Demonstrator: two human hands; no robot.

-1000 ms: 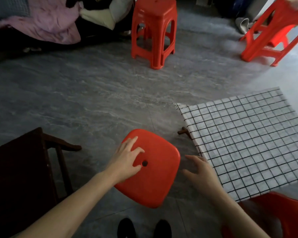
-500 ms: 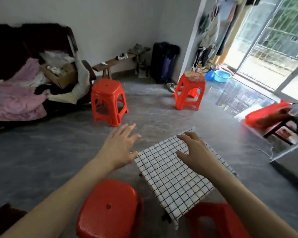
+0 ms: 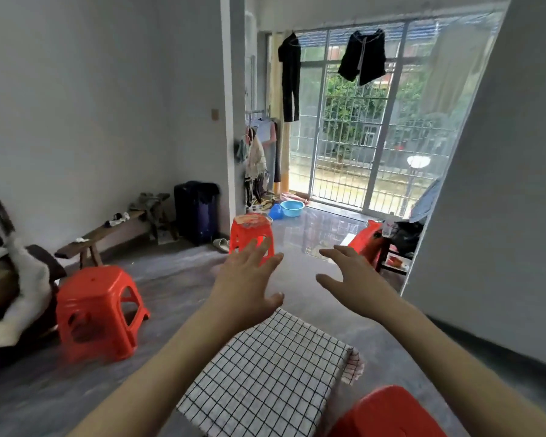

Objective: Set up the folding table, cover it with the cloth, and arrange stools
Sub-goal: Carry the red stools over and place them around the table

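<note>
the left hand (image 3: 248, 280) and right hand (image 3: 349, 277) hover above the black-and-white checked cloth (image 3: 265, 376), fingers apart, holding nothing; the red plastic stool (image 3: 388, 414) just beside the cloth is cut off.

- I can read no text, label, brand, number or sign anywhere in my head view.
- The far red stool (image 3: 250, 232) has a patterned top, but it is too blurred for me to make out any writing.
- The bottle (image 3: 387, 229) by the right-hand wall carries a label I can't read.
</note>
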